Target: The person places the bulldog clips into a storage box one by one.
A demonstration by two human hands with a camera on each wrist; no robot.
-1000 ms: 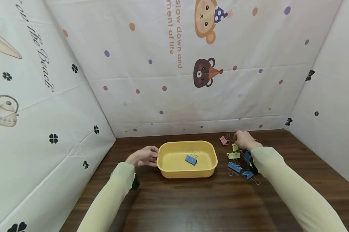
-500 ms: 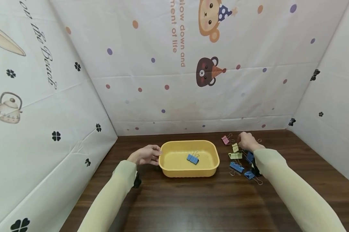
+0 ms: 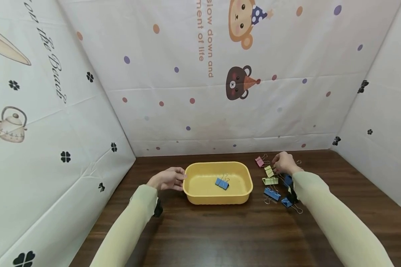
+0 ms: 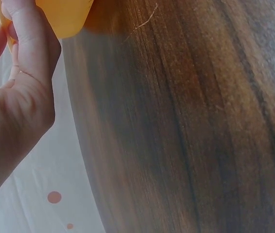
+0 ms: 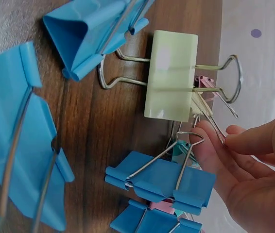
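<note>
My left hand (image 3: pixel 168 179) pinches the left rim of a yellow plastic basin (image 3: pixel 217 200), as the left wrist view also shows. Inside the basin lies one blue binder clip (image 3: pixel 222 183). My right hand (image 3: pixel 285 163) pinches a wire handle of a small pale-yellow binder clip (image 3: pixel 268 171) between thumb and finger. Close by is a pale-green binder clip (image 5: pixel 171 75), larger in the right wrist view. Blue binder clips (image 5: pixel 162 179) lie nearer to me, beside and below the right hand. The forearm hides part of the pile.
A pink binder clip (image 3: pixel 261 161) lies at the back, left of the right hand. Another blue clip (image 3: pixel 272 194) rests between basin and right forearm. Teal and pink clips show partly beneath the blue ones. Patterned cloth walls (image 3: pixel 204 115) bound the dark wooden table (image 3: pixel 220 233).
The small pale-yellow clip has turned and shifted slightly left, with the right fingers now at its handle. The head view swung slightly at first. The left hand stays at the basin.
</note>
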